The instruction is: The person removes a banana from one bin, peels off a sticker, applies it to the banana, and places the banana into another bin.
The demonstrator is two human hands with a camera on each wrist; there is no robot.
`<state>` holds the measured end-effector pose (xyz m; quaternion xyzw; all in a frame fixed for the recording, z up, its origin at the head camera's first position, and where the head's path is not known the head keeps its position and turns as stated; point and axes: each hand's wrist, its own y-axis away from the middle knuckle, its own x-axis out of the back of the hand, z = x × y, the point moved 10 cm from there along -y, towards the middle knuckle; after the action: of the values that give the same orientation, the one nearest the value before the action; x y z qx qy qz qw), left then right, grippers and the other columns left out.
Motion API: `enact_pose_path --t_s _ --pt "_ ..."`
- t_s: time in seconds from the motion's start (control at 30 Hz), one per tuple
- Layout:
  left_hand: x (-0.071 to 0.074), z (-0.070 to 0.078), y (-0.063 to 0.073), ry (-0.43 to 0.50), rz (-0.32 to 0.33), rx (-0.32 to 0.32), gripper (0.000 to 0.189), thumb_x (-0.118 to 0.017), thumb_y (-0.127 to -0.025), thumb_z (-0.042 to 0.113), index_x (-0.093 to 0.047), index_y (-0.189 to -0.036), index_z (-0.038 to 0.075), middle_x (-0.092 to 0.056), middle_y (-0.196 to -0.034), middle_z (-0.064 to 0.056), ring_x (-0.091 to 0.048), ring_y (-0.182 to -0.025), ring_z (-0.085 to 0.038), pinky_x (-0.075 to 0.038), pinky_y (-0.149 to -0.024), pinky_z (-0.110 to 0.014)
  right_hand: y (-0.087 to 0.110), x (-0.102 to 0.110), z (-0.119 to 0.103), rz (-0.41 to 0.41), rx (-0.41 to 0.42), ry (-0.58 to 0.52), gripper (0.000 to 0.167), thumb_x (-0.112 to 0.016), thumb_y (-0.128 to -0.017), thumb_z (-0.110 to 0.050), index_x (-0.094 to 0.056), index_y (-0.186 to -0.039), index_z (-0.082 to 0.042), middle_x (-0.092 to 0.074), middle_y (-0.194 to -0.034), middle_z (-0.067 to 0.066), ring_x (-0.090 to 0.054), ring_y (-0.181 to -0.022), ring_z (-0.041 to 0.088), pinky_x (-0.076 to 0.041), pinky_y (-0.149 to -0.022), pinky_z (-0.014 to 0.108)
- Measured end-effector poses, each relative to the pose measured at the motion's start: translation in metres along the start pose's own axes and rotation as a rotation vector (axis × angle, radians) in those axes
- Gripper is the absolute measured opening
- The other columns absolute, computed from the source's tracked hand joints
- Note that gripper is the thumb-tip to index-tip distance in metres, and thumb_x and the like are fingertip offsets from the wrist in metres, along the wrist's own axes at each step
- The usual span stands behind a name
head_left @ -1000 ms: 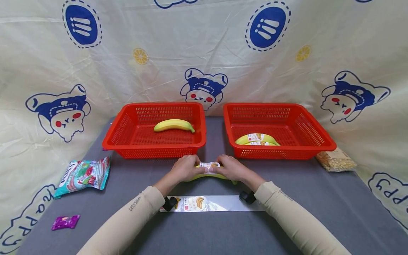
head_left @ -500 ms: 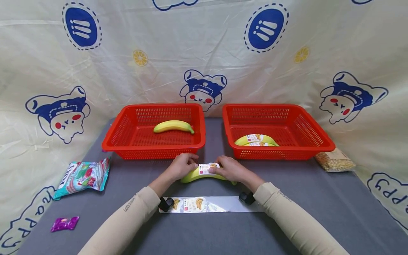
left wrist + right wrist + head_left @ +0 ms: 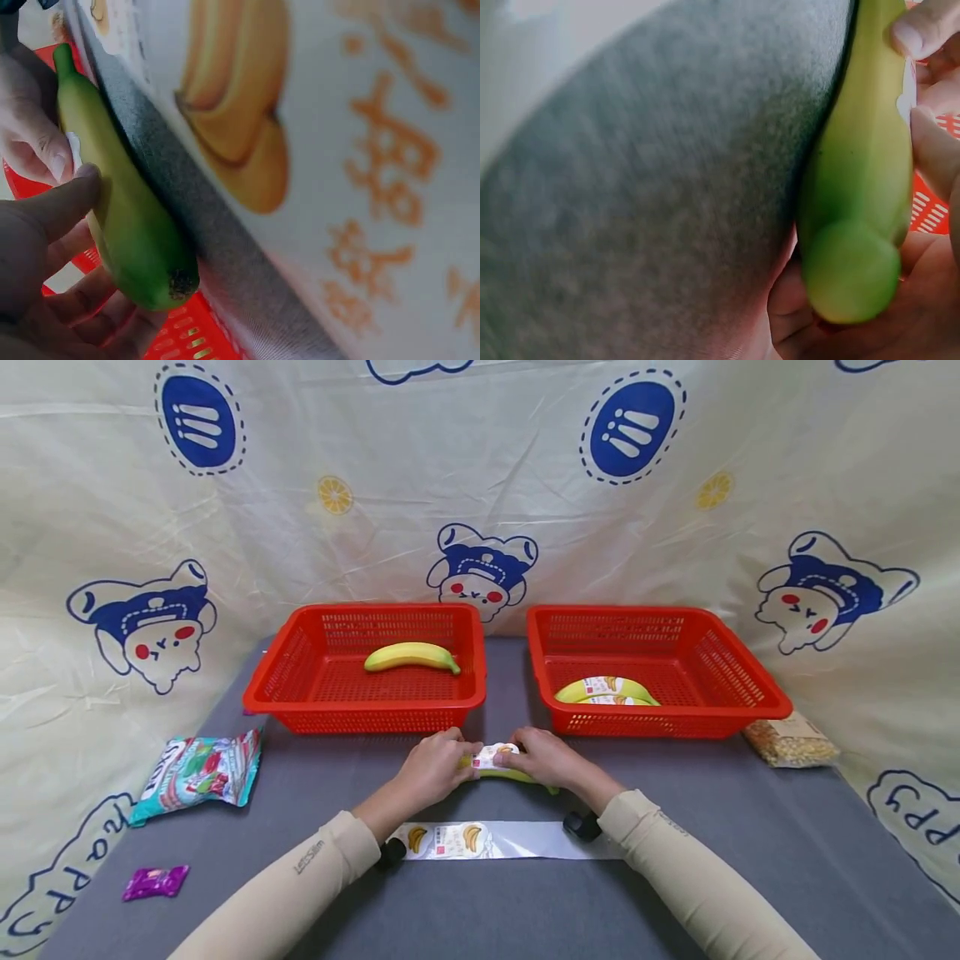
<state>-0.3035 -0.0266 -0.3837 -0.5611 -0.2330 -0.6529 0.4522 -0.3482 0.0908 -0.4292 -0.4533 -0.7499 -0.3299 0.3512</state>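
Note:
A yellow-green banana (image 3: 512, 775) lies on the grey cloth in front of the two baskets, a white printed sticker (image 3: 491, 755) on its upper side. My left hand (image 3: 431, 770) grips its left end, thumb against the peel and fingers behind it, as the left wrist view shows of the banana (image 3: 124, 187). The right hand (image 3: 551, 758) holds the other end, with its thumb at the sticker. In the right wrist view that hand's fingers curl beneath the green end of the banana (image 3: 855, 262). Nearer to me, under the wrists, lies a sticker strip (image 3: 525, 841) printed with bananas.
The left red basket (image 3: 360, 703) contains one plain banana (image 3: 412, 656). In the right red basket (image 3: 675, 710) lie two stickered bananas (image 3: 570, 692). A teal snack bag (image 3: 198, 772) and small purple packet (image 3: 155, 882) lie leftward; a bag of grains (image 3: 791, 742) lies beyond, at right.
The left hand shifted off the sticker to the banana's left end, then came back in over it, its thumb at the sticker's left edge. The right hand stayed on the banana.

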Motion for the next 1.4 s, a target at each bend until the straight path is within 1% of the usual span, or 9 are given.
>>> enact_pose_path --t_s 0.2,0.4,0.6,0.77,0.93,1.1,1.23,1.3,1.4 --pt "-0.004 -0.01 -0.003 0.083 -0.001 0.068 0.035 -0.075 -0.079 0.022 -0.071 -0.112 0.012 -0.062 -0.091 -0.005 -0.055 -0.079 -0.015 -0.046 -0.07 -0.029 0.002 0.004 -0.005 0.057 0.041 0.049 0.036 -0.068 -0.083 -0.041 -0.066 -0.099 -0.009 -0.059 -0.086 0.002 -0.051 -0.078 0.015 -0.043 -0.069 0.029" --pt "-0.006 -0.01 -0.003 0.111 -0.02 0.052 0.038 -0.075 -0.079 0.023 -0.069 -0.113 0.007 -0.063 -0.096 -0.007 -0.058 -0.083 -0.018 -0.048 -0.075 -0.034 0.011 0.013 -0.026 0.177 0.181 0.194 0.044 -0.073 -0.078 -0.043 -0.067 -0.113 -0.016 -0.059 -0.099 0.001 -0.048 -0.092 0.015 -0.046 -0.08 0.033" --pt "-0.006 -0.009 -0.003 0.117 -0.009 0.051 0.037 -0.075 -0.079 0.023 -0.069 -0.11 0.003 -0.063 -0.096 -0.009 -0.06 -0.085 -0.021 -0.049 -0.078 -0.038 0.016 0.015 -0.044 0.223 0.256 0.293 0.042 -0.075 -0.075 -0.044 -0.07 -0.112 -0.025 -0.061 -0.1 -0.001 -0.046 -0.093 0.014 -0.042 -0.077 0.029" --pt "-0.007 -0.009 -0.002 0.121 -0.011 0.052 0.036 -0.076 -0.079 0.021 -0.07 -0.109 0.003 -0.063 -0.097 -0.01 -0.06 -0.084 -0.021 -0.048 -0.077 -0.038 0.018 0.011 -0.053 0.243 0.304 0.391 0.04 -0.076 -0.074 -0.044 -0.072 -0.109 -0.026 -0.064 -0.095 -0.002 -0.045 -0.085 0.014 -0.039 -0.072 0.026" --pt "-0.006 -0.007 -0.003 0.091 0.001 0.032 0.035 -0.075 -0.08 0.021 -0.07 -0.109 0.003 -0.063 -0.096 -0.01 -0.059 -0.083 -0.02 -0.049 -0.076 -0.036 0.022 0.014 -0.05 0.272 0.301 0.414 0.041 -0.077 -0.072 -0.044 -0.073 -0.108 -0.024 -0.066 -0.09 -0.001 -0.045 -0.079 0.015 -0.039 -0.067 0.028" --pt "-0.003 -0.006 -0.002 0.094 0.012 0.024 0.036 -0.075 -0.079 0.023 -0.07 -0.108 0.002 -0.064 -0.095 -0.011 -0.06 -0.085 -0.023 -0.049 -0.079 -0.04 0.028 0.021 -0.034 0.303 0.259 0.419 0.039 -0.078 -0.072 -0.043 -0.074 -0.104 -0.021 -0.064 -0.088 -0.001 -0.051 -0.078 0.017 -0.046 -0.075 0.038" --pt "-0.004 -0.006 -0.001 0.102 0.007 0.031 0.037 -0.075 -0.079 0.023 -0.07 -0.109 0.002 -0.063 -0.094 -0.01 -0.06 -0.085 -0.022 -0.049 -0.079 -0.039 0.034 0.024 -0.025 0.286 0.237 0.432 0.039 -0.076 -0.074 -0.043 -0.074 -0.106 -0.021 -0.065 -0.088 0.0 -0.052 -0.075 0.016 -0.044 -0.069 0.034" --pt "-0.004 -0.006 -0.001 0.097 0.003 0.028 0.036 -0.075 -0.079 0.023 -0.07 -0.109 0.003 -0.062 -0.095 -0.01 -0.059 -0.085 -0.021 -0.049 -0.078 -0.038 0.036 0.024 -0.025 0.275 0.242 0.436 0.038 -0.076 -0.075 -0.043 -0.073 -0.107 -0.021 -0.065 -0.087 0.0 -0.049 -0.073 0.015 -0.04 -0.064 0.03" --pt "-0.005 -0.005 -0.001 0.089 -0.005 0.023 0.036 -0.075 -0.08 0.023 -0.069 -0.11 0.004 -0.062 -0.095 -0.008 -0.059 -0.084 -0.02 -0.049 -0.077 -0.036 0.037 0.024 -0.028 0.267 0.25 0.422 0.039 -0.076 -0.075 -0.042 -0.073 -0.107 -0.02 -0.064 -0.086 0.0 -0.048 -0.074 0.014 -0.038 -0.064 0.027"
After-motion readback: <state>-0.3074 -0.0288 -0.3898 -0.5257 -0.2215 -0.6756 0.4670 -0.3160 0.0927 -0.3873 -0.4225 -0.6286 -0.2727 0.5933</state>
